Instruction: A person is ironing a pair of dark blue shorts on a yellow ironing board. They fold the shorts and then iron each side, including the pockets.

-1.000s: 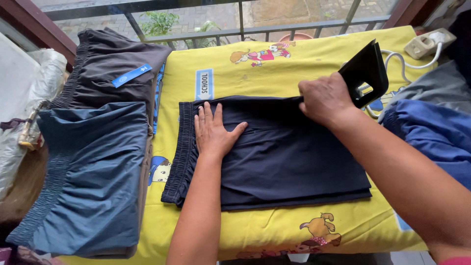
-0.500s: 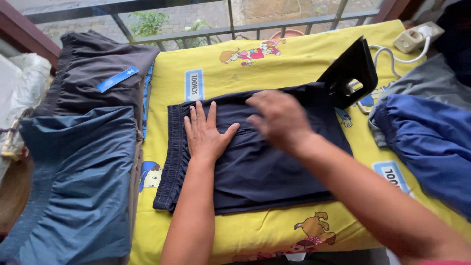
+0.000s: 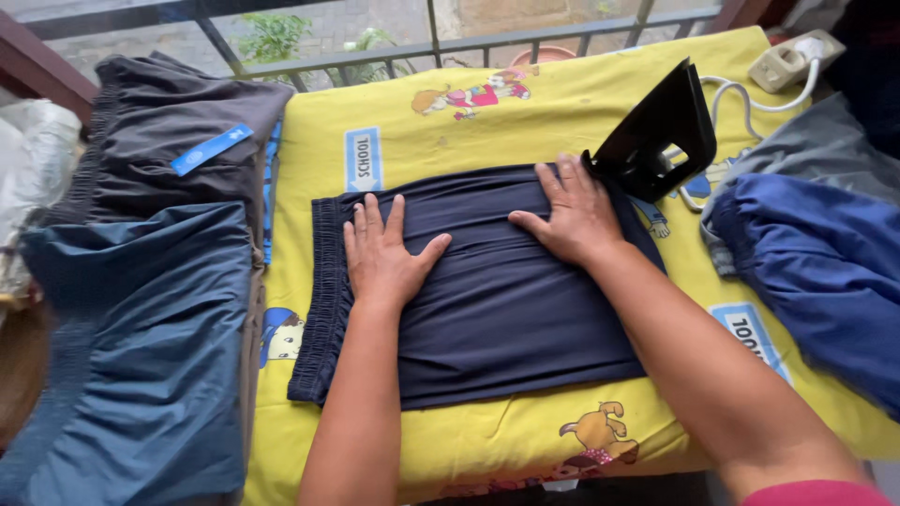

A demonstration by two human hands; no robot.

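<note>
Navy folded shorts (image 3: pixel 487 290) lie flat on the yellow cartoon-print cloth (image 3: pixel 581 112); left hand (image 3: pixel 382 255) and right hand (image 3: pixel 574 214) press them, fingers spread, grasping nothing, beside an upright black iron (image 3: pixel 661 131).

Dark navy shorts (image 3: pixel 506 290) at frame centre, plain, ribbed waistband at left edge. Bright yellow cloth (image 3: pixel 450 122) beneath, printed with cartoon children, brown dog at bottom, pale blue-and-white label patches. Black iron (image 3: pixel 661 131) upper right, white cord (image 3: pixel 750 94), beige socket strip (image 3: pixel 792 58) at top right corner. Charcoal grey garment (image 3: pixel 169 141) upper left, bright blue tag (image 3: pixel 211 148). Slate blue garment (image 3: pixel 141 356) lower left. Royal blue garment (image 3: pixel 825 272) at right. Red sleeve edge (image 3: pixel 816 494) bottom right.
</note>
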